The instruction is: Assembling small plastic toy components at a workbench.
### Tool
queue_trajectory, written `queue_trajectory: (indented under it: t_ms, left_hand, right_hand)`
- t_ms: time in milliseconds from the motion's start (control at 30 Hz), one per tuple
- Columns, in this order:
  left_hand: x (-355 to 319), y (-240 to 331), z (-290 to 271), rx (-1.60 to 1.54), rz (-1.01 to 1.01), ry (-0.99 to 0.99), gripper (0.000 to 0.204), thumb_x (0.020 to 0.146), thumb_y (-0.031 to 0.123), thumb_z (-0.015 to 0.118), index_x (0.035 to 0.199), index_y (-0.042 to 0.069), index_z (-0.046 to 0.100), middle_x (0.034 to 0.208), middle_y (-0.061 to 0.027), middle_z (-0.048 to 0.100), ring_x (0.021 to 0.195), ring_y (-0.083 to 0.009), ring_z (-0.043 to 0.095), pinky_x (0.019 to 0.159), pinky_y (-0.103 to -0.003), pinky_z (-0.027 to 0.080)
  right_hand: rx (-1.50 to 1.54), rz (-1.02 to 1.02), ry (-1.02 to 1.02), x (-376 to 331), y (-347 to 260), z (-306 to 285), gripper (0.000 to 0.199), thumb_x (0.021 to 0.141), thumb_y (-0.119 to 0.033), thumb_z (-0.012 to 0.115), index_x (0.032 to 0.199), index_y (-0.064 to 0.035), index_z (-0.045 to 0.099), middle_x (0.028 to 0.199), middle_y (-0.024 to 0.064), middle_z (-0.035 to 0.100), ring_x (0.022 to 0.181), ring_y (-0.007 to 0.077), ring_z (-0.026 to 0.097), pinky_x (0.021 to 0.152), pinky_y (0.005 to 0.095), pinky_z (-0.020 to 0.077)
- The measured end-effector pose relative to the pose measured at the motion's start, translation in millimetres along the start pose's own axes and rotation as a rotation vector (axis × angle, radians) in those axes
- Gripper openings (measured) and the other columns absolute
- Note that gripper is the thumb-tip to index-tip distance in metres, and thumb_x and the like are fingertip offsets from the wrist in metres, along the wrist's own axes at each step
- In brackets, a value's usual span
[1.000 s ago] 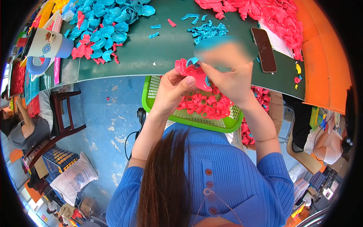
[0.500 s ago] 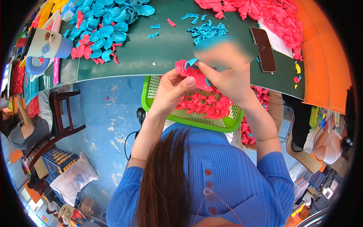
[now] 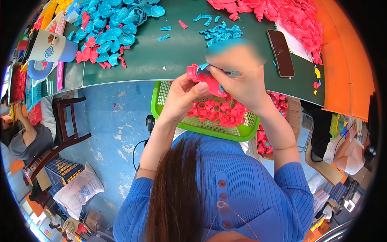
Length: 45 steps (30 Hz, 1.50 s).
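- Your left hand (image 3: pixel 183 97) gripped a pink moulded plastic piece (image 3: pixel 205 78) from the left, thumb pressed on its face.
- Your right hand (image 3: pixel 238 82) pinched the same piece from the right (a small blue plastic part (image 3: pixel 202 67) sat at its top).
- You held the piece above a green plastic mesh basket (image 3: pixel 161 94) of pink plastic rings (image 3: pixel 215 111), at the edge of the dark green table (image 3: pixel 169 52).
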State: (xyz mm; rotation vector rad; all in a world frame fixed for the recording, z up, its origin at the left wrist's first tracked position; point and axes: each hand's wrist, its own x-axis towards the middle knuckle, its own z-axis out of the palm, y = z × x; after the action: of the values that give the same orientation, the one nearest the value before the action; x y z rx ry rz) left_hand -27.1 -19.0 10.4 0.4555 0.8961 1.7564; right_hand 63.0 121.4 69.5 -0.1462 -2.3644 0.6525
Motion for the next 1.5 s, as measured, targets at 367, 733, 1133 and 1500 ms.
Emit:
queue_trajectory:
  t_ms: [367,733,1133,1500]
  left_hand:
    - [-0.3,1.6,0.0,-0.003,-0.014,0.003,0.032,0.083,0.021,0.064,0.106,0.001,0.054,0.095,-0.0052,0.061,0.085,-0.0120,0.060,0.077,-0.028,0.051]
    - [0.0,5.1,-1.5,0.016,-0.039,-0.023,0.030,0.085,0.020,0.062,0.107,0.002,0.053,0.097,-0.0046,0.060,0.087,-0.0111,0.059,0.077,-0.029,0.051]
    - [-0.6,5.3,-2.8,0.025,-0.012,-0.028,0.031,0.085,0.019,0.061,0.109,0.001,0.052,0.099,-0.0052,0.060,0.091,-0.0133,0.059,0.081,-0.031,0.051]
    - [-2.6,5.5,-2.5,0.006,-0.021,-0.045,0.031,0.086,0.020,0.060,0.109,0.001,0.052,0.099,-0.0063,0.060,0.091,-0.0141,0.059,0.082,-0.033,0.051]
  right_hand:
    - [-0.046,-0.088,0.021,0.4,0.0,1.1,0.015,0.062,0.000,0.071,0.074,-0.0053,0.064,0.071,0.0035,0.063,0.066,0.0172,0.058,0.065,0.0280,0.0405]
    - [-0.062,-0.177,0.035,2.0,1.5,3.1,0.016,0.061,0.002,0.071,0.074,-0.0041,0.063,0.072,0.0047,0.063,0.066,0.0180,0.058,0.062,0.0288,0.0410]
    - [-0.007,-0.091,0.032,1.2,-1.4,4.4,0.016,0.062,0.003,0.070,0.075,-0.0037,0.063,0.071,0.0053,0.062,0.064,0.0190,0.058,0.062,0.0289,0.0425]
    - [0.010,-0.098,0.018,2.8,-1.2,1.4,0.016,0.061,0.003,0.070,0.074,-0.0035,0.063,0.070,0.0054,0.062,0.064,0.0195,0.057,0.061,0.0291,0.0426]
